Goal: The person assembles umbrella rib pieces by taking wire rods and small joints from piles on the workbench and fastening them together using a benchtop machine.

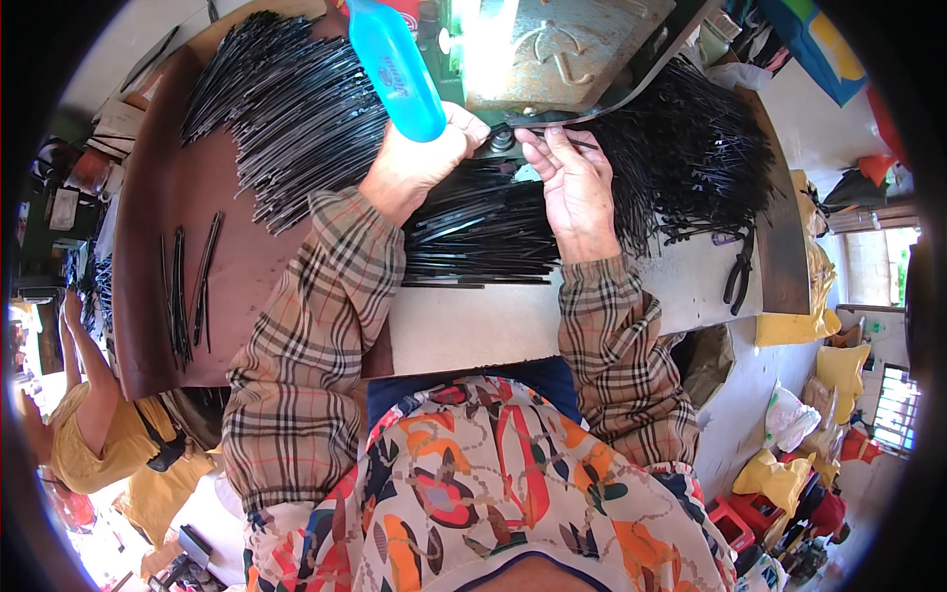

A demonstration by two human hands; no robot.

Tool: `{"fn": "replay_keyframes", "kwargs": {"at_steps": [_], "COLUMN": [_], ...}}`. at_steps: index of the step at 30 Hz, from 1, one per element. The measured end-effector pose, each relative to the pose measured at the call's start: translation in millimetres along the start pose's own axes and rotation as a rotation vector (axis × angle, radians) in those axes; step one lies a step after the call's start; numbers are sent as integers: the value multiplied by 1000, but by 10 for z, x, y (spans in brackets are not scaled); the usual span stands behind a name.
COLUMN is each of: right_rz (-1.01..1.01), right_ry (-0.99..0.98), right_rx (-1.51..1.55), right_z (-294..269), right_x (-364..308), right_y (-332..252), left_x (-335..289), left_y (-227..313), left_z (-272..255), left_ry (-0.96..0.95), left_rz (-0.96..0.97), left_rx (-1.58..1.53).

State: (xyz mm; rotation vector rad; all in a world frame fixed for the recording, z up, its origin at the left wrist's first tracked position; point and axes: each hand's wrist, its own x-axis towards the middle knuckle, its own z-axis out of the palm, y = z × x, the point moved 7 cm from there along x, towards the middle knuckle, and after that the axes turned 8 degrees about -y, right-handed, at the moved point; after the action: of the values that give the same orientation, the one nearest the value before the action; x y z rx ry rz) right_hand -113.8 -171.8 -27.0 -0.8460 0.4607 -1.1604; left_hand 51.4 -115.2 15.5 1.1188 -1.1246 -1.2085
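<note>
My right hand (pixel 574 187) pinches a thin black rod (pixel 584 144), which looks like an umbrella rib, just below the front of a worn metal machine (pixel 552 59). Beside it on the left, my left hand (pixel 419 163) is closed, its fingertips by the machine's small round dark metal part (pixel 502 136). What it grips is hidden. A light blue rounded plastic piece (pixel 400 74), like a bottle, covers part of that hand. Under my hands lies a pile of black rods (pixel 483 232) on the white work surface (pixel 473 326).
A large stack of black rods (pixel 306 118) lies at the left, with a few loose ones (pixel 202 286) nearer me. A tangled heap (pixel 700 148) fills the right side. Black-handled pliers (pixel 739 271) rest near the right edge. Another person (pixel 89 424) is at the far left.
</note>
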Motion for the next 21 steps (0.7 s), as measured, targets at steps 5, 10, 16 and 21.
{"fn": "replay_keyframes", "kwargs": {"at_steps": [5, 10, 16, 21], "right_rz": [6, 1, -21, -15], "right_ry": [2, 40, 26, 14], "right_rx": [7, -15, 2, -26], "right_z": [1, -27, 5, 2], "right_x": [-6, -2, 2, 2], "right_y": [27, 1, 11, 19], "left_x": [0, 46, -26, -20], "left_y": [-65, -99, -23, -49], "left_z": [-18, -32, -18, -59], "left_ry": [-3, 8, 53, 52], "left_rz": [-30, -38, 16, -20], "left_rx": [84, 91, 122, 129]}}
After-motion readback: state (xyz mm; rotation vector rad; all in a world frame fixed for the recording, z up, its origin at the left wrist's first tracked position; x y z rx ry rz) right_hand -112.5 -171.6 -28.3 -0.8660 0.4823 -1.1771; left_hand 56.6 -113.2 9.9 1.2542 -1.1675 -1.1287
